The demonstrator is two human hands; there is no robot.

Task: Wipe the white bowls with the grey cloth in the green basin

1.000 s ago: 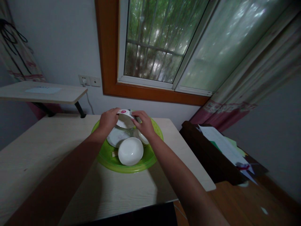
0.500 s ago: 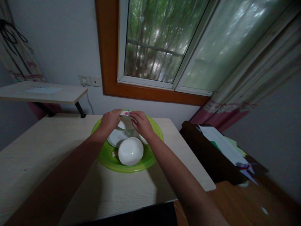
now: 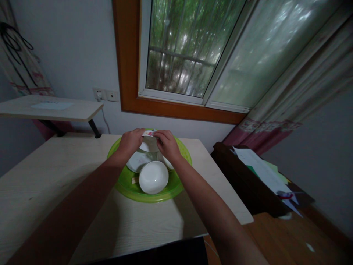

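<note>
A green plastic basin (image 3: 157,198) stands on the pale wooden table, with white dishes inside. Over its far part, a white bowl with a pink flower pattern (image 3: 149,133) is held between both hands. My left hand (image 3: 132,141) is closed on the left side of its rim. On the right side, the fingers of my right hand (image 3: 167,144) grip the rim, thumb toward the inside. Another white bowl (image 3: 153,177) lies at the near side of the basin, its inside facing me. A white plate (image 3: 137,162) sits left of it. Behind my right wrist, a further white dish (image 3: 167,163) is partly hidden.
A small pale object (image 3: 135,180) lies in the basin beside the near bowl. A raised shelf (image 3: 55,110) stands at the table's left rear. Behind are a window (image 3: 190,55) and wall sockets (image 3: 105,95). Papers (image 3: 261,171) lie on a dark surface at the right.
My hands and the flowered bowl have shifted very slightly to the right, with my right fingers moving a little along the rim. The other dishes stay in place.
</note>
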